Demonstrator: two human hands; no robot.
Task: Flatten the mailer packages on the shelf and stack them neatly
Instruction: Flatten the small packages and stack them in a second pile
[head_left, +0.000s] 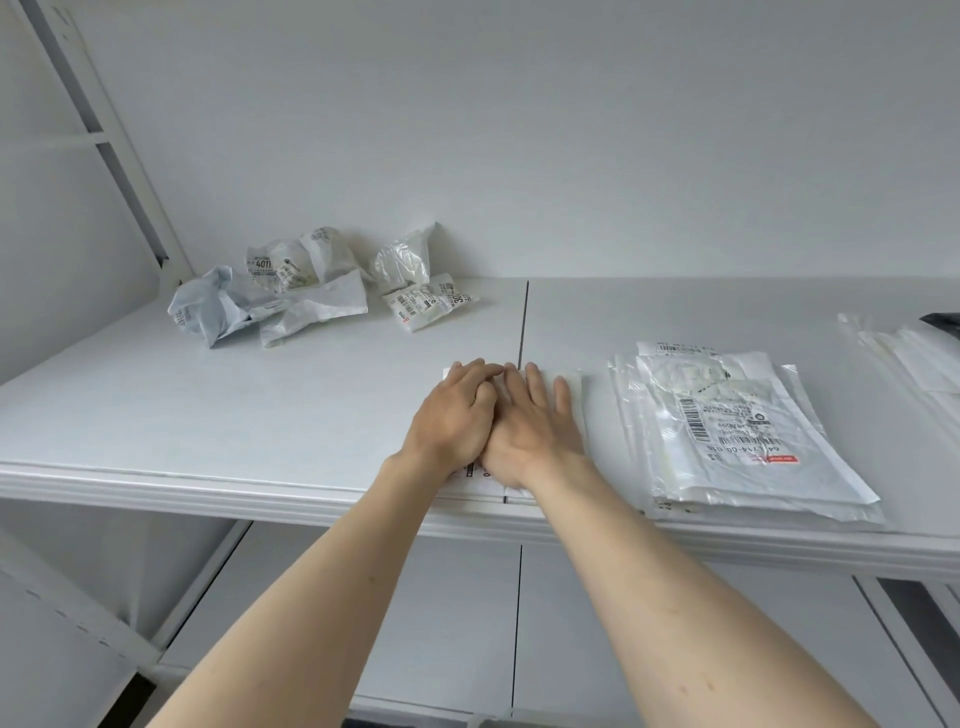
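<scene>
One mailer (563, 387) is pressed flat at the shelf (208, 415) edge under the left hand (451, 415) and right hand (535, 421), fingers straight, side by side. A flattened stack (737, 441) lies just right; crumpled mailers (311, 286) (several, well apart at the back left) are left to flatten.

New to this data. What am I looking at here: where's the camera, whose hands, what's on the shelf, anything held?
There is one picture, from a camera worn on a person's head, looking forward and down. No robot: the two bare arms are the person's own. The left hand and right hand lie flat, side by side and slightly overlapping, pressing a white mailer against the white shelf. Nothing is gripped. To the right lies a stack of flattened mailers with a barcode label on top. At the back left sit the crumpled mailers not yet flattened. More flat plastic shows at the far right edge.
</scene>
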